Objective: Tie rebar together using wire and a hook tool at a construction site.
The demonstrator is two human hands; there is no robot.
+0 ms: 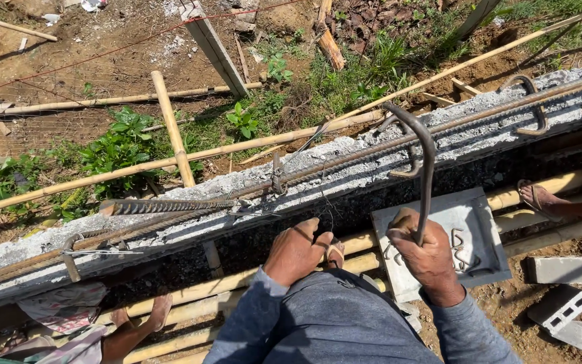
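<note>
My right hand (pixel 424 255) grips the lower end of a bent steel bar (pixel 424 156) whose hooked top curves over the long ribbed rebar (pixel 345 164) lying along a rough concrete wall top (pixel 250 182). My left hand (pixel 296 251) rests closed on my knee, just below thin tie wire (pixel 322 202) hanging from the rebar. Whether it pinches the wire I cannot tell. I wear grey trousers and a blue sleeve.
Bamboo poles (pixel 190 290) form a scaffold under me. A grey block with bent hooks (pixel 469 232) lies to the right. Another person's sandalled foot (pixel 539 200) is at right, and another person's feet (pixel 139 318) at lower left. Ground with plants lies far below.
</note>
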